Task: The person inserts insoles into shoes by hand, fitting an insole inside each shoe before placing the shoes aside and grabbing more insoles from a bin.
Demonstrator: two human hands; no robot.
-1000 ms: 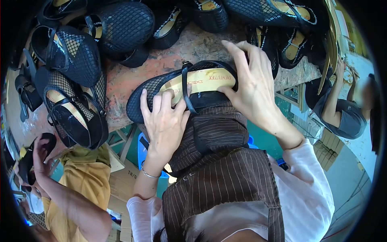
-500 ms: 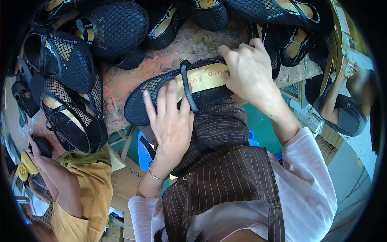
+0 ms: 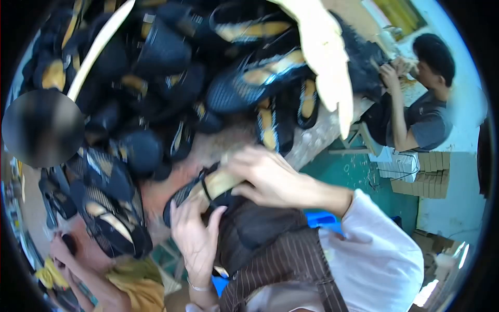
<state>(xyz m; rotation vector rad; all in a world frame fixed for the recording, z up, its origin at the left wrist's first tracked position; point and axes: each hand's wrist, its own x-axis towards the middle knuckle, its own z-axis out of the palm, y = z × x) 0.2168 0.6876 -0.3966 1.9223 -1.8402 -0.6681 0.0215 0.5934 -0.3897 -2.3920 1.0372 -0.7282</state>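
Observation:
A black mesh shoe (image 3: 220, 183) with a thin strap and a pale tan insole lies over my lap at the bench's near edge, toe to the left. My left hand (image 3: 193, 239) is closed on its front part, fingers at the opening and thumb apart. Around the heel end, my right hand (image 3: 265, 177) grips with bent fingers, hiding that end. Motion blur softens both hands and the shoe. The striped brown apron (image 3: 280, 260) is below them.
Black shoes (image 3: 254, 83) are heaped across the bench (image 3: 208, 148), with mesh ones (image 3: 112, 218) at the left. Pale strips (image 3: 332, 62) hang at the top. A co-worker (image 3: 423, 104) sits at the right; another person's hand (image 3: 61, 249) works at the left. Boxes (image 3: 426, 174) are stacked at right.
My view has swung up and right, showing more of the shoe heap and the co-worker. The shoe and both hands appear lower, and my left fingers are more curled onto the shoe.

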